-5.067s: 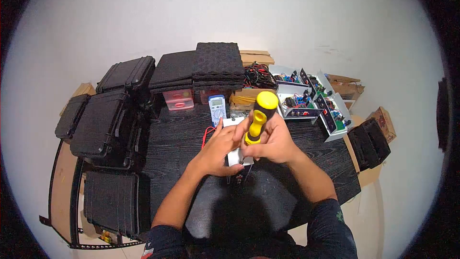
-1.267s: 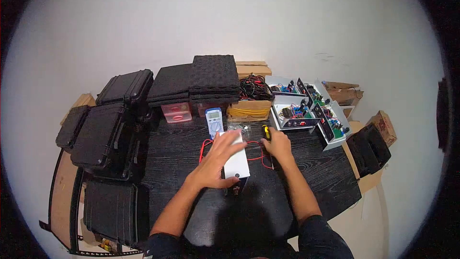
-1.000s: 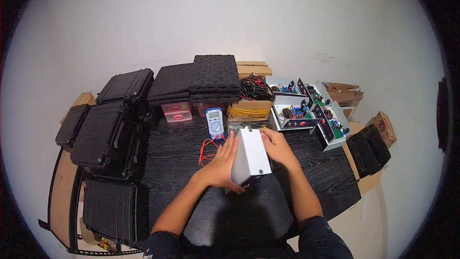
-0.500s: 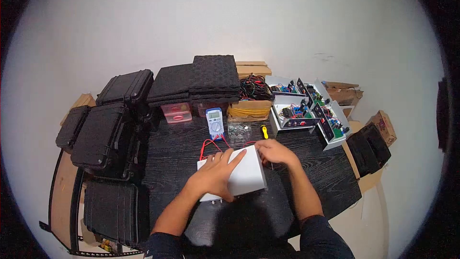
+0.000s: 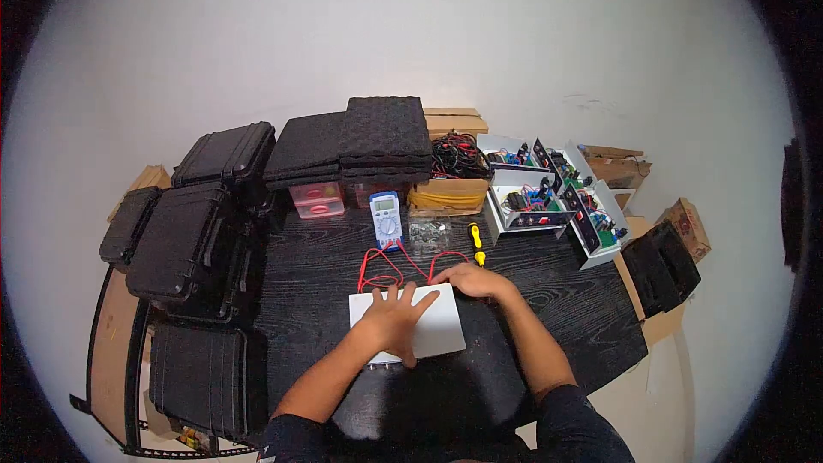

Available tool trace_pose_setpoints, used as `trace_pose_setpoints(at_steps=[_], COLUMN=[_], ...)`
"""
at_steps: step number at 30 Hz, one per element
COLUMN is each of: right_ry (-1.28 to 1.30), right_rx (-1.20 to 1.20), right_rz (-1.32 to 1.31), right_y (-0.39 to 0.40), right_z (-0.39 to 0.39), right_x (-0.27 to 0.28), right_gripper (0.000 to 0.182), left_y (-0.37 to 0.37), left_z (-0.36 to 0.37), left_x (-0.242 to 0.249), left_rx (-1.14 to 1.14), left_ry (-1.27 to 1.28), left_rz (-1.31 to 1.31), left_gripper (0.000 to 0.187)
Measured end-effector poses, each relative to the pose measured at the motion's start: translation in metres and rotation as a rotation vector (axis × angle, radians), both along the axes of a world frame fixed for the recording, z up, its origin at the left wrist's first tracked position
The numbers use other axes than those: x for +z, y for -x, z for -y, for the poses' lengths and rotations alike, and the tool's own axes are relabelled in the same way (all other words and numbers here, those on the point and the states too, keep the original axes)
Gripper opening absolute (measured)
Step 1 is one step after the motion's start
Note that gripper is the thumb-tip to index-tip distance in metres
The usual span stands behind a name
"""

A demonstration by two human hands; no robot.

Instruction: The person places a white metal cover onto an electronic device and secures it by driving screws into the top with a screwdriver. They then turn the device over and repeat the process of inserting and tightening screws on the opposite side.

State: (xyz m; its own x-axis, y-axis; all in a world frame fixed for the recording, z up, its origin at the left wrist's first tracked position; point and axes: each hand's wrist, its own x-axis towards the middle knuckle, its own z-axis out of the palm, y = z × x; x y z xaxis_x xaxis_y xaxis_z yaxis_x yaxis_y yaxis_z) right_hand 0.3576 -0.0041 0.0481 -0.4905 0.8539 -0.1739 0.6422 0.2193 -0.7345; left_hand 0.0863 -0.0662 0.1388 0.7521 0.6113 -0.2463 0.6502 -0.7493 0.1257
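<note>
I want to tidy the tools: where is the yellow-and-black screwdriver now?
In the head view, the yellow-and-black screwdriver lies right of centre on the black, grained table, beyond the right hand, right of the clear plastic bag.

White box (image 5: pixel 441 327) | broad face up | slightly askew | lying on black table (image 5: pixel 591 313)

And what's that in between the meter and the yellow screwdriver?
The head view shows what looks like a clear packet of small parts between the meter and the screwdriver, with a red lead arcing past on the near side.
</note>
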Motion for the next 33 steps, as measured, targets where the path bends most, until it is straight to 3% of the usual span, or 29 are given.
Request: trace_pose_setpoints(at_steps=[5,11,14,15,19,21,33], right_ry=[-0.122,-0.098,-0.282,-0.245,-0.309,-0.423,-0.499], right_rx=[0.103,0.041,0.019,0.004,0.157,0.198,0.259], right_rz=[-0.018,0.120,0.260,0.296,0.414,0.416,0.393], right_y=[-0.003,0.014,0.038,0.044,0.082,0.092,0.108], right_z=[-0.004,0.009,0.039,0.043,0.072,0.082,0.079], right_x=[-0.011,0.011,0.047,0.046,0.075,0.064,0.058], right_gripper=[0.048,0.053,0.067,0.091,0.119,0.126,0.122], left_y=[-0.001,0.002,0.017,0.021,0.041,0.046,0.045], left_z=[0.002,-0.001,-0.018,-0.018,-0.030,-0.035,-0.036], left_x=[-0.003,-0.008,-0.014,0.001,0.012,0.014,0.037], left_rx=[0.003,-0.005,-0.010,-0.010,0.091,0.112,-0.022], left_ry=[-0.028,-0.028,0.039,-0.053,-0.118,-0.110,-0.031], left_rz=[-0.017,-0.030,0.226,0.262,0.491,0.507,0.665], left_gripper=[0.147,0.142,0.129,0.108,0.078,0.076,0.057])
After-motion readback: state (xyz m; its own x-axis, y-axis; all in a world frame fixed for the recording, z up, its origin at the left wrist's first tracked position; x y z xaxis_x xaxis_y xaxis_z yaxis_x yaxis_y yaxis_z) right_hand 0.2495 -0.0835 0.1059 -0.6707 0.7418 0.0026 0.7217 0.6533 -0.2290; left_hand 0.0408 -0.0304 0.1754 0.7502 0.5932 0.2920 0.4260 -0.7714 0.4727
